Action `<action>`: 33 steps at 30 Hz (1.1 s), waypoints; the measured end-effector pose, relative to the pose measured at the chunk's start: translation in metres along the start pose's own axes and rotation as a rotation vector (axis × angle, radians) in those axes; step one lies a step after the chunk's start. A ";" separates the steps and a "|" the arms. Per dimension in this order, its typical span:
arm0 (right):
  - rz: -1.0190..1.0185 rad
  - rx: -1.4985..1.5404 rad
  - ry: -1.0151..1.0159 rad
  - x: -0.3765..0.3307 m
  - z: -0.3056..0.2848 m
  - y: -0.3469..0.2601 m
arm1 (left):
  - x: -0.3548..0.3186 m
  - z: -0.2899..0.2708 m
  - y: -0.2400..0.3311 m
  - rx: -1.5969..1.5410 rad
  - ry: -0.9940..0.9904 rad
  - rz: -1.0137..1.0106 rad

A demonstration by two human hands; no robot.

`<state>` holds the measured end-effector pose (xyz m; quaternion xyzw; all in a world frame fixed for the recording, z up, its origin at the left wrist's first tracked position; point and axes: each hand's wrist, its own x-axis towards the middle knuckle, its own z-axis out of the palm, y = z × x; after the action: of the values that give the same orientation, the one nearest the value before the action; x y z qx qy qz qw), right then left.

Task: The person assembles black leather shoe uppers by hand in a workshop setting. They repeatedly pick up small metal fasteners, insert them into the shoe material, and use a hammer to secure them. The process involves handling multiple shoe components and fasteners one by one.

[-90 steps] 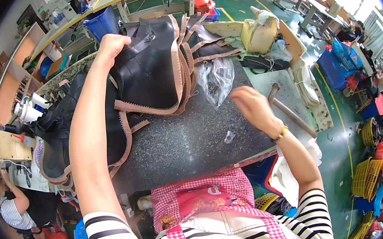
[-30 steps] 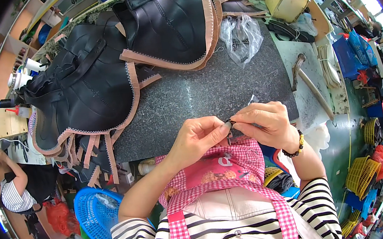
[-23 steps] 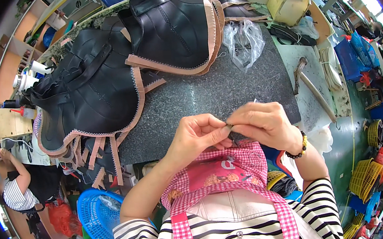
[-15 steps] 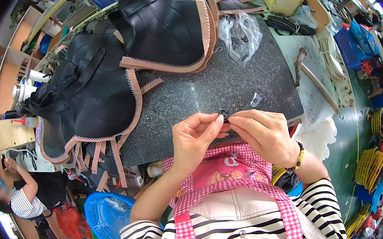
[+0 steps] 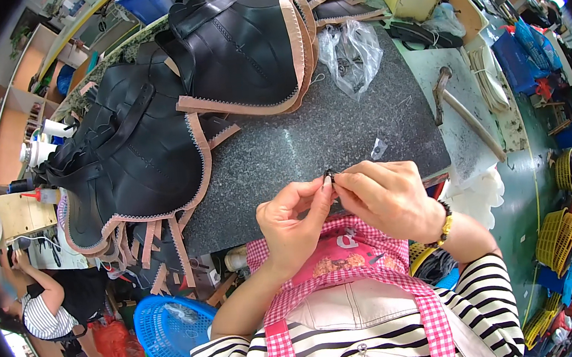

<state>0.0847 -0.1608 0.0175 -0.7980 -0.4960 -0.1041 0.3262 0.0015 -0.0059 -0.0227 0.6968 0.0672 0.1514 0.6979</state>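
Fingertips of both hands pinched a small black metal ring (image 5: 328,174) between them, the left hand (image 5: 292,221) and right hand (image 5: 387,196) meeting just above the near edge of the dark granite slab (image 5: 309,134). Black leather panels (image 5: 137,159) lay beyond, a clear plastic bag (image 5: 351,53) farther back.

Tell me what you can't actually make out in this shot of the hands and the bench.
- Small dark part, head view: too small, pinched between the fingertips of the left hand and right hand; its kind is unclear.
- Clear plastic bag, head view: contents blurred behind crinkled film.
- Lower black leather pieces, head view: covered by the piece on top.
- Front edge of the stone slab, head view: hidden by both hands.
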 end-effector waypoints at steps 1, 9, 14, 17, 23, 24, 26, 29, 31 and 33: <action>-0.007 0.006 0.079 -0.001 0.007 0.000 | 0.001 0.001 0.000 -0.090 0.014 -0.037; 0.263 0.722 -0.032 -0.011 0.009 0.028 | 0.010 -0.006 -0.001 -0.468 -0.117 -0.367; 0.046 0.893 -0.176 -0.002 0.005 0.045 | 0.008 -0.015 -0.008 -0.856 -0.295 -0.632; 0.154 0.942 -0.112 0.002 0.003 0.036 | 0.009 -0.015 -0.007 -0.875 -0.312 -0.590; 0.315 0.763 -0.136 0.024 -0.007 0.008 | 0.016 -0.028 0.022 -0.542 -0.293 -0.450; 0.285 0.732 -0.076 0.025 -0.005 0.008 | 0.022 -0.036 0.028 -0.443 -0.316 -0.407; 0.226 0.650 0.051 0.024 -0.003 0.016 | 0.044 -0.062 0.044 0.109 -0.256 -0.114; 0.202 0.487 0.201 0.025 -0.005 0.041 | 0.113 -0.130 0.078 1.546 0.321 0.471; 0.330 0.634 0.120 0.025 0.009 0.054 | 0.145 -0.186 0.078 1.839 0.360 0.151; 0.468 0.787 -0.023 0.022 0.022 0.066 | 0.166 -0.222 0.083 1.694 0.161 -0.101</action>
<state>0.1484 -0.1509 -0.0161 -0.7049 -0.3079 0.1777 0.6138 0.0809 0.2551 0.0743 0.9670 0.2383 0.0677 -0.0599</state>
